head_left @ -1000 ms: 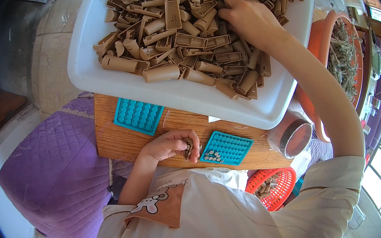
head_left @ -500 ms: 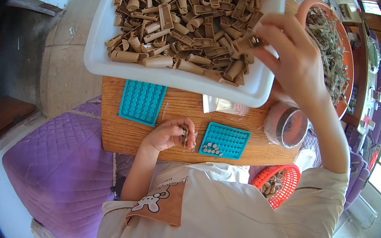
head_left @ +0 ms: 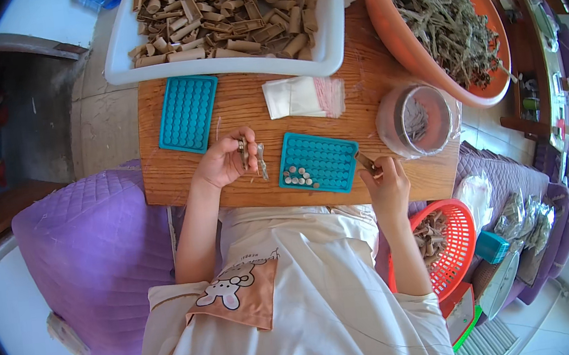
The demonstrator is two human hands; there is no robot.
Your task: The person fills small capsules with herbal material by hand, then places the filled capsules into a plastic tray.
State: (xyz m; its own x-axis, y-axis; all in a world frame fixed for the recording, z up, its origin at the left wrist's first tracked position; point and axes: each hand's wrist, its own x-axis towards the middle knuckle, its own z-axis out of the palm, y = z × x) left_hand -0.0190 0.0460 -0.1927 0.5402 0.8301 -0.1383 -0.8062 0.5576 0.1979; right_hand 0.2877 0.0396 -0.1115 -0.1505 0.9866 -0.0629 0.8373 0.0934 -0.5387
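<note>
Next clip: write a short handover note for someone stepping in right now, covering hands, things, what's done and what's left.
Left hand pinches a small tube piece above the wooden board.
Right hand holds a brown piece at the right edge of the near teal tray.
Done: a few holes at that tray's near left corner hold pieces.
Left: the rest of that tray; the second teal tray is unfilled. Stock sits in the white bin.

white tray [head_left: 326,46]: far end cut off by top edge | orange bowl [head_left: 410,51]: rim partly cut off | piece in left hand [head_left: 227,163]: too small to identify (thin, dark)
</note>
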